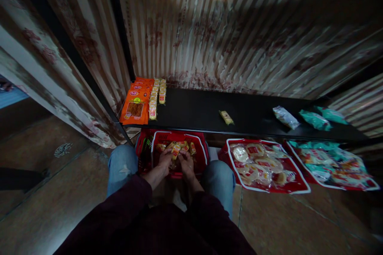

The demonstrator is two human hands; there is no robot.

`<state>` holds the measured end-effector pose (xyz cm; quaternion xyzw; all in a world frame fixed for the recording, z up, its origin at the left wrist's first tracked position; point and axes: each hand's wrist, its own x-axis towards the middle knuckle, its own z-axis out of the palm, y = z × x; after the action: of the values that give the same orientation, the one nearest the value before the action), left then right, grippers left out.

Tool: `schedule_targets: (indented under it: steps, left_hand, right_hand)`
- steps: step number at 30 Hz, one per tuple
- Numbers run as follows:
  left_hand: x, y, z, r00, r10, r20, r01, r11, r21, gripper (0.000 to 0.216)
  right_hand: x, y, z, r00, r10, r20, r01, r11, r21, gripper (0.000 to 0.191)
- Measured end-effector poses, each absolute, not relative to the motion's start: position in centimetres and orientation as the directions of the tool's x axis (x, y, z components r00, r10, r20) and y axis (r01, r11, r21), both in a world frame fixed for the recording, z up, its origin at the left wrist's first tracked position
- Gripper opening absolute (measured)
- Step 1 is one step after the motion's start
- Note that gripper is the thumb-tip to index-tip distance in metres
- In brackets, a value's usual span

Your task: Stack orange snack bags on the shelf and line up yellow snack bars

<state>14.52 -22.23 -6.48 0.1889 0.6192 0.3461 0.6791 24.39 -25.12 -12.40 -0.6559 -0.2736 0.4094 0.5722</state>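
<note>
A red plastic basket (201, 146) sits on the floor between my knees, filled with small yellow snack packets (183, 146). My left hand (164, 158) reaches into the basket with its fingers curled round one of those packets (175, 150). My right hand (186, 163) is beside it, fingers bent down among the packets; whether it holds one I cannot make out. Above the basket runs a low black shelf (194, 109). At the shelf's left end lie orange snack bags (136, 106) and a row of small yellow packets (153, 101).
A single yellow packet (226, 117) lies mid-shelf. A silver bag (285, 117) and teal bags (315, 120) lie at the shelf's right. Two more red baskets (299, 185) (371, 185) with wrapped goods stand on the tiled floor to the right. Striped corrugated wall (227, 32) rises behind.
</note>
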Motion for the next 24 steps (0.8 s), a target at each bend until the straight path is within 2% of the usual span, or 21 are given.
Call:
schedule_targets:
  steps: [4,18,24]
  left_hand:
    - [14.7,-22.5,-5.2,-0.02,0.716,-0.697,-0.233,0.675,0.7,0.027]
    - [15.0,-20.9,-0.9,-0.025,0.709,-0.704,-0.274,0.673,0.687,0.019]
    - [15.3,-20.7,0.2,-0.01,0.732,-0.681,-0.293,0.649,0.702,0.018]
  right_hand:
    - [24.2,-25.2,-10.5,0.515,0.824,-0.235,-0.159,-0.177,-0.971,0.038]
    - [24.0,-24.2,-5.7,0.529,0.831,-0.173,-0.127,-0.124,-0.984,0.033]
    - [24.5,-23.9,-4.0,0.507,0.846,-0.164,-0.062,-0.153,-0.986,0.032]
